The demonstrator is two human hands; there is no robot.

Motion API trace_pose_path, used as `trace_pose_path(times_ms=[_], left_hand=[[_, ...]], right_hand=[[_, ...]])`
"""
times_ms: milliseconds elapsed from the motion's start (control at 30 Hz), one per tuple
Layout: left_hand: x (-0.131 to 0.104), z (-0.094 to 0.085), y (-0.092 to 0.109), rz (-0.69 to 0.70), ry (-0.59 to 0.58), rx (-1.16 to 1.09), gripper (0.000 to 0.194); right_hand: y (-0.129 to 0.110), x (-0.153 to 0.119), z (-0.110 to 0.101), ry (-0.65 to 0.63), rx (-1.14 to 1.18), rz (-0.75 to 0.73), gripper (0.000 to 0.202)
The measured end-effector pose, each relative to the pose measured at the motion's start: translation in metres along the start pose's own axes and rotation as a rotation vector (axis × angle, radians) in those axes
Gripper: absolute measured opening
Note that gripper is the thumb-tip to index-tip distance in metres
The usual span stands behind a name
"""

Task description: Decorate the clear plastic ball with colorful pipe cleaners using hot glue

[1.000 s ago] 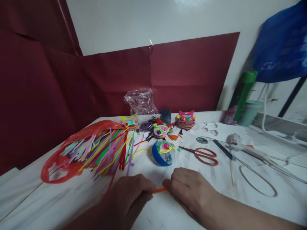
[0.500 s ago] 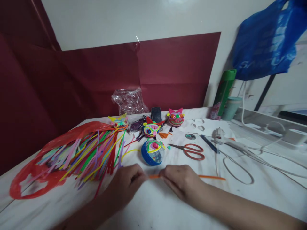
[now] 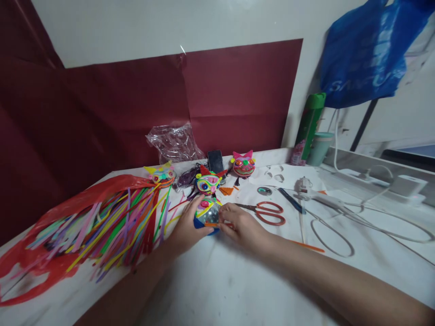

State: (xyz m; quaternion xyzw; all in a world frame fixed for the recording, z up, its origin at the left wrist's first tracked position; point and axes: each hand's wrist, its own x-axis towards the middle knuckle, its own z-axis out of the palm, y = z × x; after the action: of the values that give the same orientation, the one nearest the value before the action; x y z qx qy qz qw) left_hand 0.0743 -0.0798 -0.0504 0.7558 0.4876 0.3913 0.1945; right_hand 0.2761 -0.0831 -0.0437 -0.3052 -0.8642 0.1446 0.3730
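Observation:
My left hand [image 3: 186,228] is closed round the left side of a clear ball [image 3: 212,212] with a blue lower part and colourful trim on top. My right hand [image 3: 243,226] pinches an orange pipe cleaner [image 3: 211,224] and presses its end against the ball's front. The strip's other end comes out beneath my right forearm. My right fingers hide part of the ball. Just behind it is a decorated animal head [image 3: 208,182] with red ears. A second head [image 3: 243,164] with pink ears and a third [image 3: 163,175] with yellow ears stand near the back.
Many coloured pipe cleaners [image 3: 112,226] lie on a red plastic bag [image 3: 91,188] at left. Red-handled scissors [image 3: 270,213], a dark-handled tool [image 3: 291,200] and a white corded device [image 3: 322,201] lie at right. Behind are a phone [image 3: 215,160], clear wrap [image 3: 175,140] and a green can [image 3: 310,122].
Both hands have moved forward to the ball, the right one bringing the orange pipe cleaner. My left hand has let go of the strip and taken hold of the ball. The view has shifted slightly right.

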Motion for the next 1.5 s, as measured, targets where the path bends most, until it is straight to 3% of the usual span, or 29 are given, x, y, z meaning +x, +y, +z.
trace_pose_path(times_ms=[433,867,1200,1300,1500], left_hand=[[-0.005,0.013,0.008,0.188,0.006,0.189,0.071],[-0.008,-0.001,0.011,0.252,-0.143,0.171,0.061],[-0.002,-0.004,-0.003,0.188,-0.130,-0.048,0.049],[-0.001,-0.008,-0.009,0.132,-0.106,-0.167,0.050],[-0.004,-0.018,-0.017,-0.109,-0.099,-0.423,0.056]], right_hand=[[-0.004,-0.002,-0.008,-0.080,-0.350,-0.109,0.015],[-0.008,-0.003,-0.008,-0.115,-0.450,-0.076,0.014],[-0.001,-0.004,-0.002,-0.014,-0.374,-0.078,0.016],[0.010,-0.005,-0.001,0.013,-0.253,0.023,0.011],[0.027,-0.005,0.003,0.067,0.009,0.300,0.010]])
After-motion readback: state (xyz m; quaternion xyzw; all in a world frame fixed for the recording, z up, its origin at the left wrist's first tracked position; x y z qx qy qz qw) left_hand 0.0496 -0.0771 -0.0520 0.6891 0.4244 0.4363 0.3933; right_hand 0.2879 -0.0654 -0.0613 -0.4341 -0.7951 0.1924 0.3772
